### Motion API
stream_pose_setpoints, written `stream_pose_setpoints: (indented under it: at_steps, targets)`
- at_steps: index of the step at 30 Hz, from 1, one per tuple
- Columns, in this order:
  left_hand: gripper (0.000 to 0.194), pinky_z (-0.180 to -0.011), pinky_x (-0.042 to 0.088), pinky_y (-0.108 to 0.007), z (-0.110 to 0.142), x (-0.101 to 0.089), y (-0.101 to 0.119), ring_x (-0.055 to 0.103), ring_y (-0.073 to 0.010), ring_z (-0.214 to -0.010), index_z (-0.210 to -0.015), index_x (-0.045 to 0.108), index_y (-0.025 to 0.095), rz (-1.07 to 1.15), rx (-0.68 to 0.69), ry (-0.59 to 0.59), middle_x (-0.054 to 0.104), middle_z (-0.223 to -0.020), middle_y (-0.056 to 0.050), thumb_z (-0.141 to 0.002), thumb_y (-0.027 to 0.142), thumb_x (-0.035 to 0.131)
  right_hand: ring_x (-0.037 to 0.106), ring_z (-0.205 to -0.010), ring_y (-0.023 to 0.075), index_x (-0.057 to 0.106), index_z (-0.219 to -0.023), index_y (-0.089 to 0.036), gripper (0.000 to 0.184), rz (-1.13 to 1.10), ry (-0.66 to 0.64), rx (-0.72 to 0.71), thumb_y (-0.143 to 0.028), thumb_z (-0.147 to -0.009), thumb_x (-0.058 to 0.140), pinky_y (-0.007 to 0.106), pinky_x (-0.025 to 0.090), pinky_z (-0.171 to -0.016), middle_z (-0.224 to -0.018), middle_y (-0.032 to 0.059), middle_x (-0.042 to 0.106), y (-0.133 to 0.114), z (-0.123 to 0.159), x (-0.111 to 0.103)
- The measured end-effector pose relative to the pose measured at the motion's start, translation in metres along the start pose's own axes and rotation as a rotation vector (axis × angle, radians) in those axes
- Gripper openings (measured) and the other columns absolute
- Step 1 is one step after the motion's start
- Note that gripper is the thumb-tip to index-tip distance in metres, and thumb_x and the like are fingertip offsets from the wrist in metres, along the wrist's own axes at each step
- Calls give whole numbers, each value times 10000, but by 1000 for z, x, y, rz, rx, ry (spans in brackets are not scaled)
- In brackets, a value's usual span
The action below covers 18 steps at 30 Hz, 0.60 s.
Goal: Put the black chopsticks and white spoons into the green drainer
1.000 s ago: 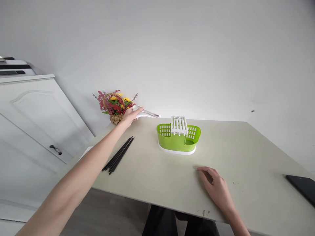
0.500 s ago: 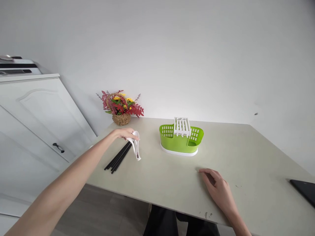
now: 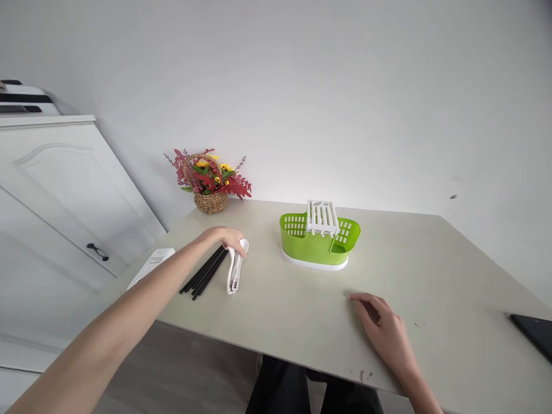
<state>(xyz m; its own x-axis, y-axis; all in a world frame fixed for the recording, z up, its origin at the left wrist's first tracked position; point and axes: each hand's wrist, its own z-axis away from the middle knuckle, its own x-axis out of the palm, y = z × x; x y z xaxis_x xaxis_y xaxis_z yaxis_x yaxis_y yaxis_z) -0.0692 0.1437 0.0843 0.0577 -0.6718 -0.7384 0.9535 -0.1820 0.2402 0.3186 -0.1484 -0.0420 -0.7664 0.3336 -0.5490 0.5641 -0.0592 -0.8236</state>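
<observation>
At the left of the table, my left hand [image 3: 233, 238] is closed on white soup spoons [image 3: 235, 276], their bowls at the fingers and handles pointing toward me. The spoons are close together, at or just above the tabletop; their exact number is hard to tell. Just left of them lie several black chopsticks [image 3: 202, 277], their far ends partly behind the hand. My right hand [image 3: 383, 328] rests on the table near the front edge, fingers loosely bent and holding nothing. A green cutlery holder [image 3: 308, 248] with a white slotted top [image 3: 322, 217] stands between and beyond both hands.
A wicker basket [image 3: 210, 202] of artificial flowers stands at the back left. Beyond my left forearm lies a white flat object [image 3: 155, 261] with printed text. A black flat object [image 3: 535, 333] is at the right edge. A white cabinet [image 3: 64, 201] adjoins the table's left side.
My left hand has lowered the spoons, and their handles now lie closer together and nearer the front edge. More of the white printed object shows. The right hand has stayed put.
</observation>
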Motion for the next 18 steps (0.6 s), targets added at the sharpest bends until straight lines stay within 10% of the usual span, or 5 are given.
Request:
stream_pose_setpoints:
  at_steps: [18]
  targets:
    - [372,-559,409,-261,-5,16,8,559,-166,-517,-684,727,231,-144,34,212,652,-589,-13,-601,588,786,664,-1086,264,751,-1058,-305,355,17,-5,31,-546,-927,524,391,500,-936,-1222,50,722,1,0,-1]
